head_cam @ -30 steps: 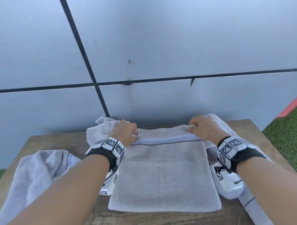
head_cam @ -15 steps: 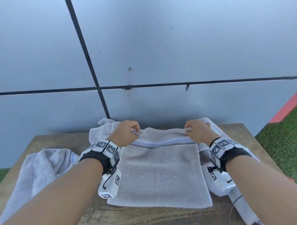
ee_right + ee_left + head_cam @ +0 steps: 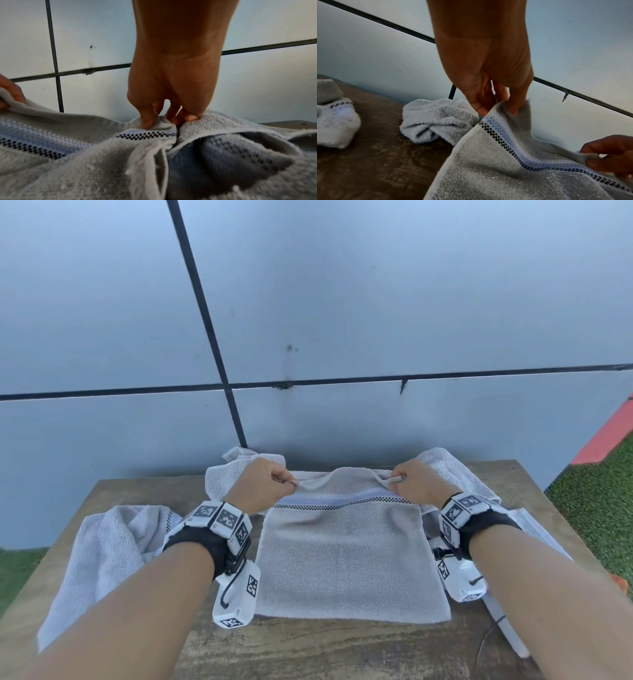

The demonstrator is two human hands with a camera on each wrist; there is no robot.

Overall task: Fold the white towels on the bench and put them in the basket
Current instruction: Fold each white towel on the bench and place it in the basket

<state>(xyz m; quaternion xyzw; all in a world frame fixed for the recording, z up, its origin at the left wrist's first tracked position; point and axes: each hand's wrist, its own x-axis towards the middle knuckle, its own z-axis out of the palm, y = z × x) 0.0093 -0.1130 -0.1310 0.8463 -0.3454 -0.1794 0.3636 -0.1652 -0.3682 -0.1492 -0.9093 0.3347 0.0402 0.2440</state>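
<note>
A white towel (image 3: 349, 556) with a blue and black checked stripe lies spread in the middle of the wooden bench (image 3: 308, 648). My left hand (image 3: 263, 484) pinches its far left corner (image 3: 508, 109) between thumb and fingers. My right hand (image 3: 414, 484) pinches the far right corner (image 3: 154, 121). Both corners are lifted a little off the bench, and the far edge sags between them. The near edge of the towel lies flat. No basket is in view.
Another white towel (image 3: 102, 556) lies crumpled at the bench's left end, one (image 3: 226, 474) is bunched at the back left, and one (image 3: 459, 477) trails under my right arm. A grey panelled wall (image 3: 342, 320) stands right behind the bench. Green turf (image 3: 599, 508) lies to the right.
Both hands have raised the towel's far corners off the bench and drawn them slightly toward me, so the far edge now sags between them.
</note>
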